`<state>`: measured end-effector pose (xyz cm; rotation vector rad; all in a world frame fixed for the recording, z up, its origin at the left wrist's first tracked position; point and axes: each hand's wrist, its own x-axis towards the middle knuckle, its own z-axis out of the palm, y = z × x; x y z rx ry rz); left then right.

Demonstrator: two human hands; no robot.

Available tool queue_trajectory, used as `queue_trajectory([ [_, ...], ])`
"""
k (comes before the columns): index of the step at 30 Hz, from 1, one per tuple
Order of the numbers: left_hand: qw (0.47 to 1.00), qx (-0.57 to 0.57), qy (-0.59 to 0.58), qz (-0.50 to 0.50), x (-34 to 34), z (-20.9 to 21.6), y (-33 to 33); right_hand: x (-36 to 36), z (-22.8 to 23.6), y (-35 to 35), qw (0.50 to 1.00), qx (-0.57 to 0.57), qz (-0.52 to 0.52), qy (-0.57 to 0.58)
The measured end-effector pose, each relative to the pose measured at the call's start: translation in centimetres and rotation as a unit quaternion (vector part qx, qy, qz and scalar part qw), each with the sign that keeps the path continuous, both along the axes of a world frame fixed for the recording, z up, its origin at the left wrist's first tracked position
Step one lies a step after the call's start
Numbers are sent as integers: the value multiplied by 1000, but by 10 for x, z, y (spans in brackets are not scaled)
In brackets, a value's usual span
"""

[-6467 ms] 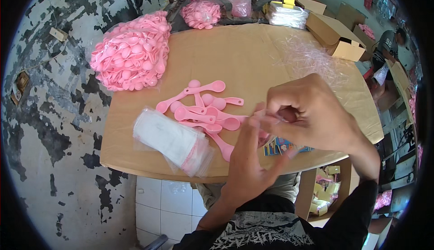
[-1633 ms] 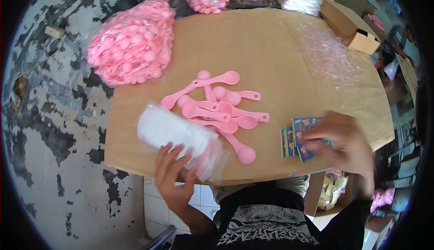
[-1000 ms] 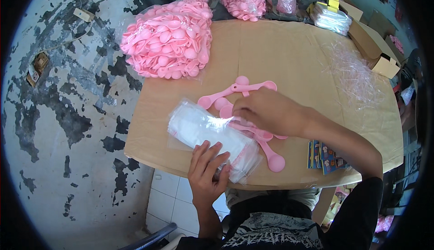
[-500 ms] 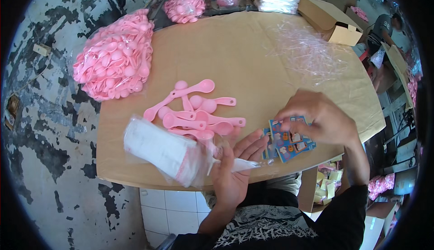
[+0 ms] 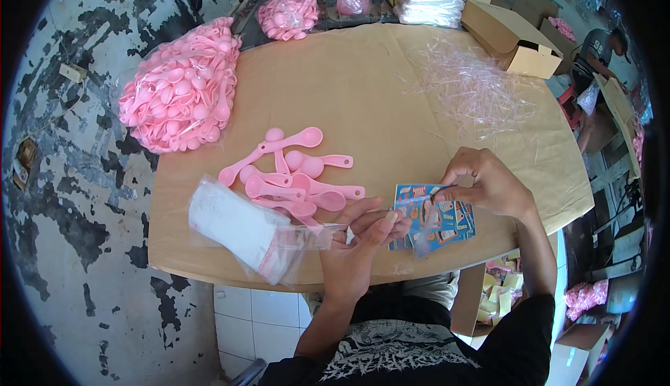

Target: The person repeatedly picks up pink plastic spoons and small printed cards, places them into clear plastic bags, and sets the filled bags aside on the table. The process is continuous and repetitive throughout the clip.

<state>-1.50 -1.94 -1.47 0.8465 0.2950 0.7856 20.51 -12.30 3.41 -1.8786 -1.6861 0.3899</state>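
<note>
My left hand is closed, its thumb and fingers pinching one edge of a small clear plastic bag. Opposite it, the thumb and fingertips of my right hand pinch the bag's upper edge, just over several overlapping blue printed cards. The see-through film makes the bag's outline hard to follow. Left of my left hand lies a stack of clear bags with a white look, a loose clear flap reaching to my wrist. Beyond the hands, several pink measuring spoons lie in a loose pile.
A large bag of pink spoons stands at the table's left edge. Thin clear strips lie far right, beside a cardboard box. Below the table's edge is an open carton of small packs. Another person sits at far right.
My right hand has come down and closed in a pinch above the cards. My left hand's fingers have closed, and the clear bag now stretches between both hands. The view has shifted slightly.
</note>
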Motion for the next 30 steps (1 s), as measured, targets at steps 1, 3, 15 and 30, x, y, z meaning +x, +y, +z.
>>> queue_trajectory([
  [1,1000,0,-2,2,0,-2,1,-2,-2,2,1000,0,2,-2],
  [3,999,22,2,44,0,-4,3,-7,-8,5,992,122,3,-38],
  [15,985,-27,-25,169,5,4,5,-55,-5,-12,933,130,-92,321],
  [30,994,81,33,58,0,3,2,-75,0,-2,973,113,-47,194],
])
